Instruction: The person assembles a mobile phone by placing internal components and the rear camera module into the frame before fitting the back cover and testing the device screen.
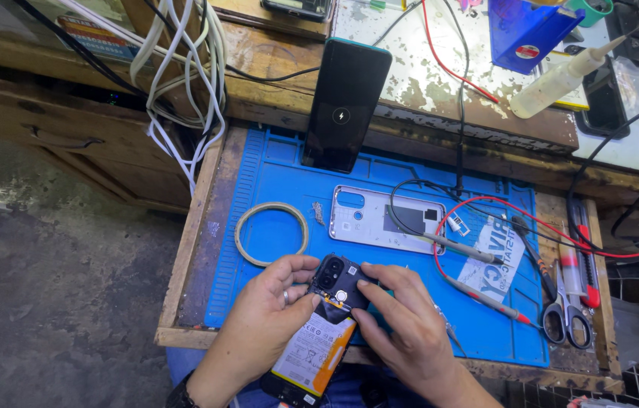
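Hands, left (259,321) and right (402,325), fingers closed on opened phone (319,332) with orange-edged white battery label.

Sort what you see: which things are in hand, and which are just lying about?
In hand: opened phone, held by left hand and right hand.

Lying about: back cover, tape ring, standing phone, probes, scissors, glue bottle.

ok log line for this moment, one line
left hand holds opened phone | right hand fingertips on its camera end | back cover on blue mat | tape ring left
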